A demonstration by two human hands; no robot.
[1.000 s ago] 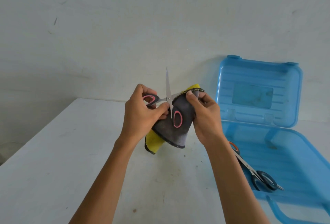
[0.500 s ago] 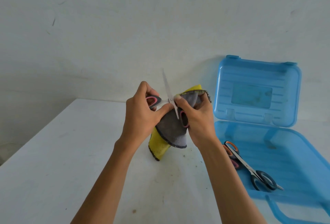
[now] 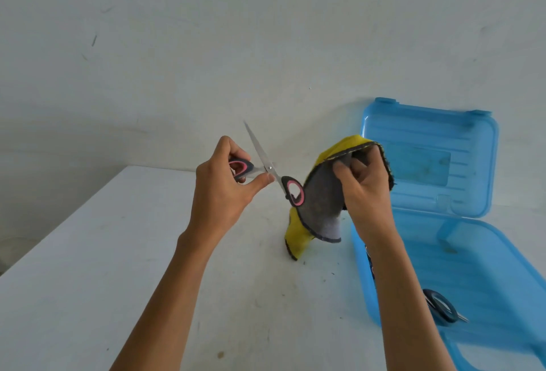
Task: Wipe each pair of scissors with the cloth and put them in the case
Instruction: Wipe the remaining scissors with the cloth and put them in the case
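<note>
White table (image 3: pixel 88 282) is occupied by the open blue case (image 3: pixel 487 267). Pink-handled scissors (image 3: pixel 267 168) are held left of it, splayed, one loop gripped by left hand (image 3: pixel 221 190); long blade is pointed up, away from case. Grey-yellow cloth (image 3: pixel 319 202) is clutched by right hand (image 3: pixel 363 190), nearer case.

Soft, even daylight; no glare. Faint shadows lie on the table (image 3: pixel 88 252) toward 5 o'clock. Wide-angle bending at edges.

My right hand (image 3: pixel 362 190) has drawn the grey-and-yellow cloth (image 3: pixel 319 202) off to the right, clear of the pink-handled scissors (image 3: pixel 269 168). Now only my left hand (image 3: pixel 220 193) holds them, the blade leaning further up-left and the lower loop free beside the cloth.
</note>
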